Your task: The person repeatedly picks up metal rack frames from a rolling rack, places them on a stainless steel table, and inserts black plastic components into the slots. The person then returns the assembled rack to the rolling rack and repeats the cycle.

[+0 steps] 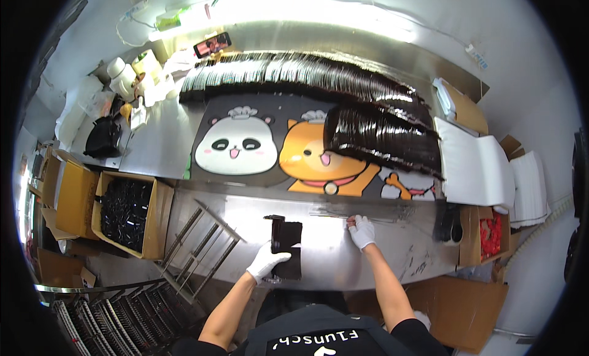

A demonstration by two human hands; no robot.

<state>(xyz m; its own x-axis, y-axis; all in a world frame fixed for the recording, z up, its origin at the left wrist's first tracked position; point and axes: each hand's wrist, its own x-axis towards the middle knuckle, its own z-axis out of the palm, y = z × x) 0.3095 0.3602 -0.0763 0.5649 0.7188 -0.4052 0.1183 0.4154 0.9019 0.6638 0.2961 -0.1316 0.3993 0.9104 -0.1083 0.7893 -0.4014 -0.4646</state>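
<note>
Both my hands wear white gloves over a shiny metal table (343, 258). My left hand (266, 262) rests on a flat black rectangular piece (287, 248) lying on the table just in front of me, fingers over its left edge. My right hand (361, 231) is further right, fingertips pressed down on the end of a long thin dark strip (368, 215) that lies across the table; whether it grips the strip is unclear. Beyond the hands lies a dark mat with a panda and an orange cat picture (276, 150).
Long overlapping rows of glossy black flat pieces (343, 77) cover the back of the table and the mat's right side (383, 138). White foam sheets (475, 166) lie right. An open cardboard box of black parts (126, 212) stands left, a metal rack (202, 245) beside it.
</note>
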